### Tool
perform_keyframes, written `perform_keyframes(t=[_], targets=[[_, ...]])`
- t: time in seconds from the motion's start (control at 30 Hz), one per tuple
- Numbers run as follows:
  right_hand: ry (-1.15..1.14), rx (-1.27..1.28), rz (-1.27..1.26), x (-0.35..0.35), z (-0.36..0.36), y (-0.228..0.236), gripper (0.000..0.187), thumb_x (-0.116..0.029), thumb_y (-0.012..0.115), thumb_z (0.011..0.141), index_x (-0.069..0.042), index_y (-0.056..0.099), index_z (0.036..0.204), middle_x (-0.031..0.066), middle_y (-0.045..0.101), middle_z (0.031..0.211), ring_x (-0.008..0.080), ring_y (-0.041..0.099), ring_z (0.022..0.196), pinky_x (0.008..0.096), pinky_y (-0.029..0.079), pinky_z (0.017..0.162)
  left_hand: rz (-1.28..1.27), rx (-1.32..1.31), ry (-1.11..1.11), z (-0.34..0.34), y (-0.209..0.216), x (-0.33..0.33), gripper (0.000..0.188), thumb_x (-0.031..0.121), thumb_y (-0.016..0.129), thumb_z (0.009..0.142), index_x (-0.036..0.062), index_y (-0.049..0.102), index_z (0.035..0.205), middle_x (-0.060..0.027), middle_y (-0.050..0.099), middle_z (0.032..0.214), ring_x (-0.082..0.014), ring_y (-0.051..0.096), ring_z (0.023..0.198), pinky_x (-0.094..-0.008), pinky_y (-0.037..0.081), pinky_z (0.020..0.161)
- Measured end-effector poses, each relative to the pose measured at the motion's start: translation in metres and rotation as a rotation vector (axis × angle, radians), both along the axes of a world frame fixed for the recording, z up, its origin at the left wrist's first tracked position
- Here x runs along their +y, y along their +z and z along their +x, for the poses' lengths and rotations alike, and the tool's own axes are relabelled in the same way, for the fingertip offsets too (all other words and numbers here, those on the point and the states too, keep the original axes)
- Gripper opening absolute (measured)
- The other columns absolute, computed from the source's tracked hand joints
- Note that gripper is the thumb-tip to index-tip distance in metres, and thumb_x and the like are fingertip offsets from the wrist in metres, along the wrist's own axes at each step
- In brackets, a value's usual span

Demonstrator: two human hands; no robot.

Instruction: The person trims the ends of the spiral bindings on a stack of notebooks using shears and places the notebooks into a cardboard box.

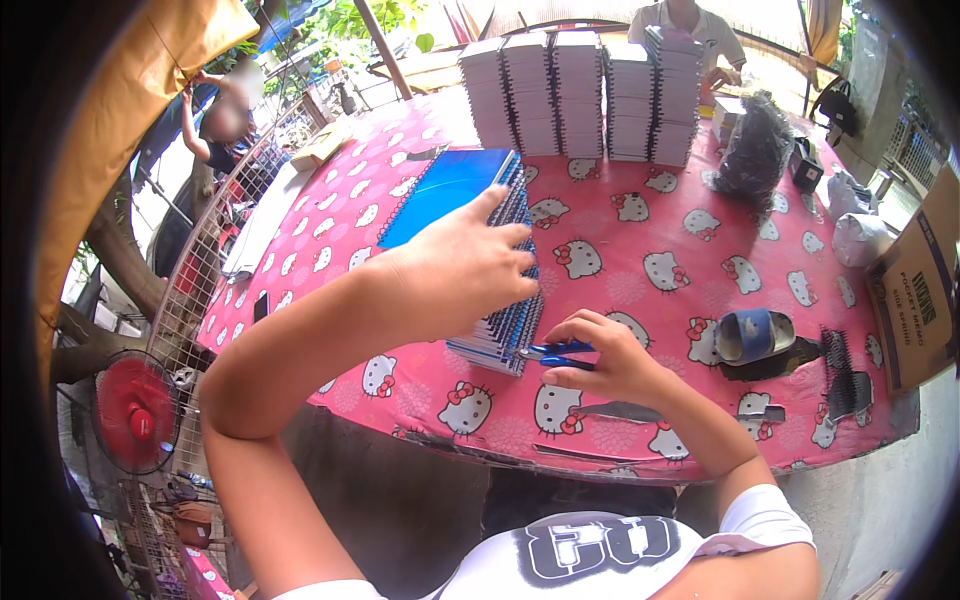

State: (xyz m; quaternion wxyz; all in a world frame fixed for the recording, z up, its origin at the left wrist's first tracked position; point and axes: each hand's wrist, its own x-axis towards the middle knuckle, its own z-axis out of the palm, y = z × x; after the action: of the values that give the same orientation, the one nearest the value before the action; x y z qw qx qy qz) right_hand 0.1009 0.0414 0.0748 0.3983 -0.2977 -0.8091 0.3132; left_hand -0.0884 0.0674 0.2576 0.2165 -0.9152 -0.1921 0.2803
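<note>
A stack of spiral notebooks (440, 190) with blue covers lies on the table in front of me, its coiled edges facing right. My left hand (460, 262) lies over the stack, fingers spread across the coils, and hides part of the top cover. In my right hand (615, 355) are small pliers with blue handles (560, 352). The jaws point left and meet the coil ends near the stack's lower front corner. Whether they grip a wire is too small to tell.
Tall stacks of spiral-bound books (578, 95) stand at the far side, near another person (705, 35). To the right are a blue slipper (755, 335), a black plastic-wrapped bundle (757, 150) and a cardboard box (915, 290). A pink patterned cloth (640, 225) covers the table; a red fan (138, 420) stands left.
</note>
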Motion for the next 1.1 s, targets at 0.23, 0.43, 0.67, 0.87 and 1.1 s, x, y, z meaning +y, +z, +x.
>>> perform_keyframes(t=[0.23, 0.43, 0.67, 0.87, 1.1], targets=[[0.000, -0.004, 0.021, 0.005, -0.005, 0.011, 0.040, -0.027, 0.081, 0.074, -0.003, 0.065, 0.102, 0.0120, 0.063, 0.092, 0.0256, 0.064, 0.087, 0.0348, 0.050, 0.079, 0.114, 0.107, -0.088, -0.009, -0.008, 0.003, 0.037, 0.022, 0.067, 0.079, 0.0242, 0.065, 0.116, 0.0032, 0.059, 0.127, -0.0168, 0.043, 0.130, -0.0509, 0.021, 0.112], [-0.107, 0.052, 0.215, 0.015, -0.013, 0.014, 0.045, -0.025, 0.081, 0.070, -0.004, 0.062, 0.105, 0.0118, 0.060, 0.098, 0.0294, 0.060, 0.091, 0.0410, 0.048, 0.082, 0.063, 0.160, -0.027, -0.003, -0.012, 0.012, 0.031, 0.020, 0.070, 0.075, 0.0237, 0.070, 0.105, 0.0080, 0.065, 0.116, -0.0161, 0.047, 0.125, -0.0481, 0.021, 0.113], [-0.210, -0.053, 0.417, 0.018, -0.017, 0.017, 0.049, -0.032, 0.079, 0.071, -0.008, 0.059, 0.109, 0.0112, 0.057, 0.106, 0.0299, 0.056, 0.098, 0.0437, 0.040, 0.088, 0.048, 0.054, -0.028, -0.012, -0.011, 0.009, 0.024, 0.016, 0.069, 0.073, 0.0189, 0.072, 0.097, 0.0066, 0.068, 0.111, -0.0178, 0.050, 0.123, -0.0494, 0.023, 0.113], [-0.168, -0.057, 0.373, 0.024, -0.019, 0.026, 0.042, -0.033, 0.079, 0.073, -0.007, 0.065, 0.103, 0.0112, 0.061, 0.098, 0.0264, 0.060, 0.092, 0.0419, 0.048, 0.081, 0.062, 0.076, -0.041, -0.012, -0.010, 0.010, 0.025, 0.017, 0.069, 0.073, 0.0181, 0.072, 0.097, 0.0064, 0.068, 0.112, -0.0173, 0.050, 0.123, -0.0490, 0.023, 0.113], [0.219, 0.092, -0.927, 0.047, -0.009, 0.042, 0.041, -0.036, 0.070, 0.087, 0.004, 0.066, 0.096, 0.0060, 0.065, 0.072, 0.0123, 0.060, 0.059, 0.0231, 0.048, 0.056, 0.044, 0.030, -0.056, -0.013, -0.013, 0.010, 0.025, 0.016, 0.066, 0.078, 0.0226, 0.072, 0.101, 0.0091, 0.066, 0.114, -0.0171, 0.049, 0.124, -0.0490, 0.022, 0.114]])
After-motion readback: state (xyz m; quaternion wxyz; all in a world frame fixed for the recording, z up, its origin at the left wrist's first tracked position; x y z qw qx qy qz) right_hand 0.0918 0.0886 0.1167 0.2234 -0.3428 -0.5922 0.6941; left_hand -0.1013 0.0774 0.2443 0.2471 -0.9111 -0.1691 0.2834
